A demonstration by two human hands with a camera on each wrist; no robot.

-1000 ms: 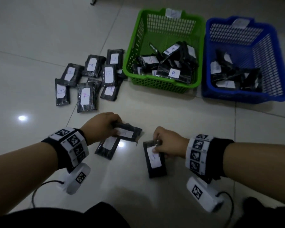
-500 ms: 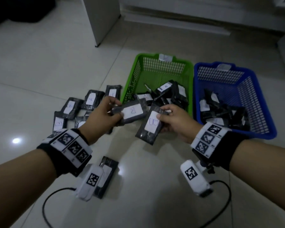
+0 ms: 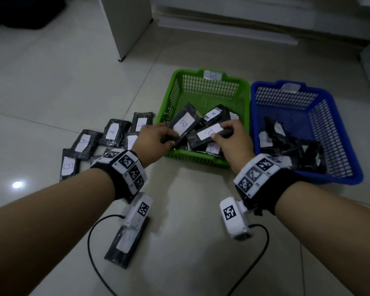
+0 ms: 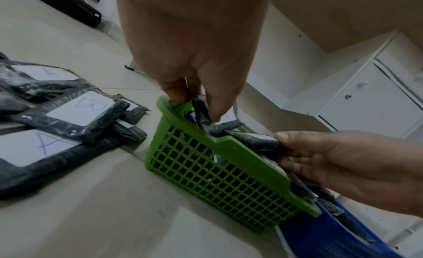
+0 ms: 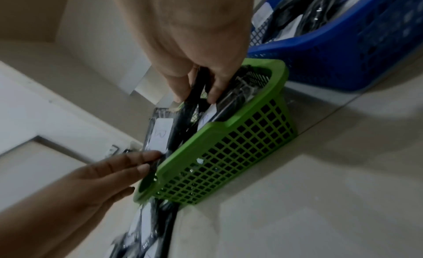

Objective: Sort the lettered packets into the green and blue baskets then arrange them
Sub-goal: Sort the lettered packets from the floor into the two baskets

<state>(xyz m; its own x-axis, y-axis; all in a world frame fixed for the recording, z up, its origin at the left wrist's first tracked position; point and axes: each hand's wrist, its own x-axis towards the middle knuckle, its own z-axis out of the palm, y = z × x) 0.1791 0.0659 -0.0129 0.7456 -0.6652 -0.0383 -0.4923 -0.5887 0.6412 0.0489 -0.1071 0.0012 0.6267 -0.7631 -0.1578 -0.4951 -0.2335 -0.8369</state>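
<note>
Lettered packets: my left hand (image 3: 153,136) pinches B packet (image 3: 183,124), right hand (image 3: 231,135) pinches second packet (image 3: 209,133), both over green basket (image 3: 201,160). Baskets part-filled; floor pile (image 3: 107,139) remains, blue basket (image 3: 338,178) beside.

The green basket (image 3: 202,160) sits at the centre of the head view, on the floor (image 3: 51,82), with the blue basket (image 3: 338,178) just beside it on its right. Both hold piled packets. A cluster of loose packets (image 3: 112,132) lies on the floor left of the green basket. The left hand (image 3: 153,137) and right hand (image 3: 233,137) hang over the green basket's near edge, each pinching a packet marked B: the left packet (image 3: 183,123), the right packet (image 3: 209,132). One lone packet (image 3: 124,246) lies low in the frame, under the left wrist.
</note>
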